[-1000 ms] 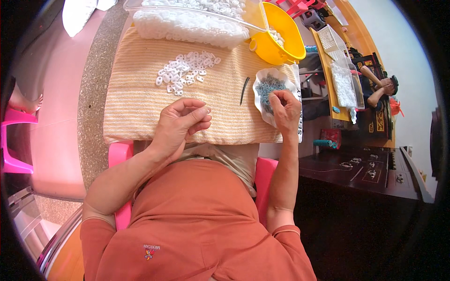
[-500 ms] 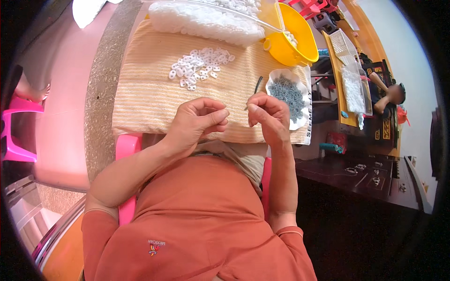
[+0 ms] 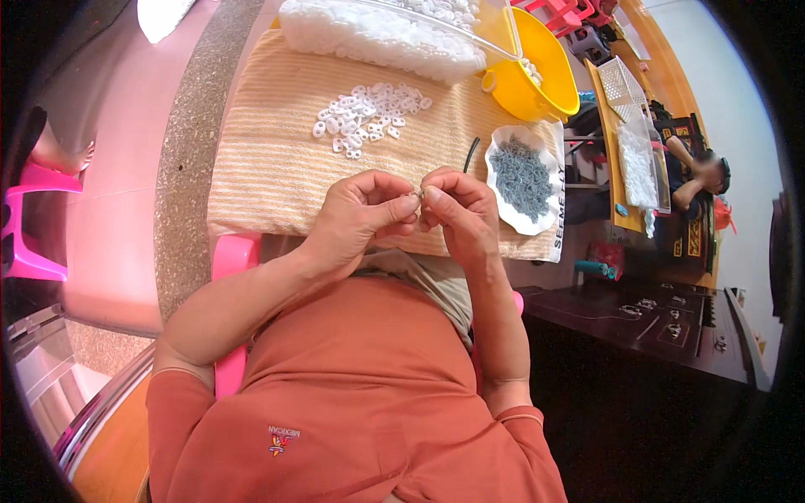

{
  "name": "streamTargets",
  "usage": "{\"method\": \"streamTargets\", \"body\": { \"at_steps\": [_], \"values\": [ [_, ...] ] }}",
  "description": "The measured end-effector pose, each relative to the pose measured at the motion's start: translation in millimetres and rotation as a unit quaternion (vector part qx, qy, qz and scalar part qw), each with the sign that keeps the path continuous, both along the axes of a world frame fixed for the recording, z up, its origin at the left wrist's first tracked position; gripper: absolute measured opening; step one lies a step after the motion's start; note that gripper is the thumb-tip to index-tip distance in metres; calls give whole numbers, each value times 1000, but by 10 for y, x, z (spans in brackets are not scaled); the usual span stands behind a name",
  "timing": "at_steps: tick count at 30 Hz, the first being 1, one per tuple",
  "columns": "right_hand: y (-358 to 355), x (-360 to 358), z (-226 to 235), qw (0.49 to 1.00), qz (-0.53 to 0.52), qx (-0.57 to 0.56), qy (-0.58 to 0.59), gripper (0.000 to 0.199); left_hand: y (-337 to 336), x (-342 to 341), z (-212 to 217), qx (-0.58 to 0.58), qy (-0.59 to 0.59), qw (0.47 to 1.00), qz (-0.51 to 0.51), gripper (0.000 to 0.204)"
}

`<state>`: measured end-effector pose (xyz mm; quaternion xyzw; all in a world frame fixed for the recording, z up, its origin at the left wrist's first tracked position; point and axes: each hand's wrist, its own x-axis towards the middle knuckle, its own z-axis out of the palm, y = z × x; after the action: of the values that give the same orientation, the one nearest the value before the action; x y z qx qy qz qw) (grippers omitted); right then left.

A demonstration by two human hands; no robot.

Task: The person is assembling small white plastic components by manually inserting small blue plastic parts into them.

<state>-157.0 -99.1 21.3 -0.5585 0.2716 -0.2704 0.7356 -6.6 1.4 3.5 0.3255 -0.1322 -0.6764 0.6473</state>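
Note:
My left hand point(image 3: 365, 216) and my right hand point(image 3: 463, 220) meet fingertip to fingertip above the near edge of the cloth-covered table. Thumb and forefinger are pinched on each side. A tiny piece shows where the tips meet, too small to name. Beyond my left hand lies a loose heap of small white plastic pieces with holes point(image 3: 369, 116). To the right of my right hand stands a white wavy-edged dish point(image 3: 547, 220) filled with small grey metal-looking parts point(image 3: 521, 178). A thin dark rod point(image 3: 471, 154) lies between the heap and the dish.
A clear plastic box point(image 3: 501, 49) full of white pieces stands at the table's far side, beside a yellow basin point(image 3: 549, 92). Striped cloth point(image 3: 268, 168) covers the table. At the right, another person point(image 3: 692, 172) sits by a wooden bench with a white tray. Pink stools point(image 3: 38, 189) stand left.
My hands were apart and have come together, the right one moving left until the fingertips meet. The whole view has shifted slightly.

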Motion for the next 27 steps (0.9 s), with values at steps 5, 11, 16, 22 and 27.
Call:
{"method": "streamTargets", "body": {
  "at_steps": [5,11,16,22,27],
  "values": [
    [35,16,-28,1000,-10,10,-7,11,-2,1,11,-15,2,1000,8,14],
    [49,27,-71,1000,-11,12,1,11,-12,2,-6,-3,-3,1000,21,14],
    [48,31,-75,1000,-12,6,12,12,-18,7,1,-7,-18,999,31,14],
    [32,23,-67,999,-1,-20,42,16,-18,5,-1,-16,-69,997,41,14],
    [8,8,-79,997,7,-23,79,17,-21,-5,-61,-16,-113,992,50,14]
  ]
}}
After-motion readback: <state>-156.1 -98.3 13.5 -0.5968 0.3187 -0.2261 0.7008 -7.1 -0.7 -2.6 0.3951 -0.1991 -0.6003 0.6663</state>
